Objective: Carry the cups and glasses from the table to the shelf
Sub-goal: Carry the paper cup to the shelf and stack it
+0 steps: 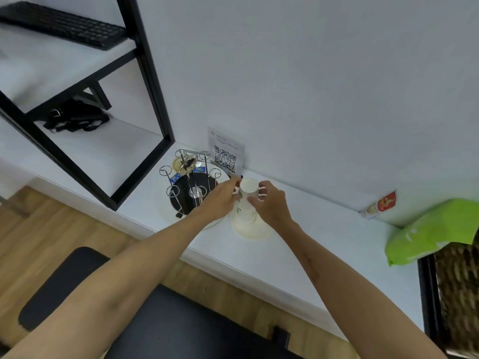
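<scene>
A white cup (248, 190) with a small green leaf print stands upside down on top of another white piece, which rests on a white saucer (250, 230) on the white table (324, 244). My right hand (269, 203) grips the cup from the right, its fingers curled through the handle. My left hand (223, 196) reaches in from the left and its fingertips touch the cup's side. A wire cup rack (190, 177) with ring-topped prongs stands on a round tray just left of the cup.
A black-framed shelf (145, 73) with white boards stands at the left, bearing a black keyboard (64, 23) and a black bag (75, 117). A QR-code card (225, 154) leans on the wall. A green bag (435, 229) lies at the right, a black chair (181, 327) below.
</scene>
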